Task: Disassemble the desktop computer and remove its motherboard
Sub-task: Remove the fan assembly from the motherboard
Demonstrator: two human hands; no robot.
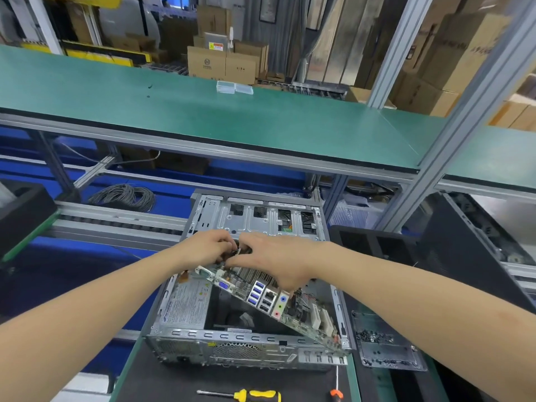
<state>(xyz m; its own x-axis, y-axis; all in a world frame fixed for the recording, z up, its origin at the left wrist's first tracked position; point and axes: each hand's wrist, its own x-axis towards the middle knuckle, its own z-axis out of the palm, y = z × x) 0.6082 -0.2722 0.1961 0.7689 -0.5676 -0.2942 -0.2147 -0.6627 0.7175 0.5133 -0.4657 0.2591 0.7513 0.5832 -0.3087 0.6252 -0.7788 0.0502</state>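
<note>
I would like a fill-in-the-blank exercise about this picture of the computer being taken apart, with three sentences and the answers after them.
1. Both bare hands, left hand and right hand, grip the green motherboard, which is ____ rather than lying flat in the open grey metal computer case.
2. The screwdriver with the yellow and black handle lies on the ____ mat in front of the case.
3. The audio jacks on the board are blue, green and ____.

Answers: tilted; black; pink

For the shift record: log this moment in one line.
motherboard tilted, partly lifted | case open | left hand, right hand grip board
</note>
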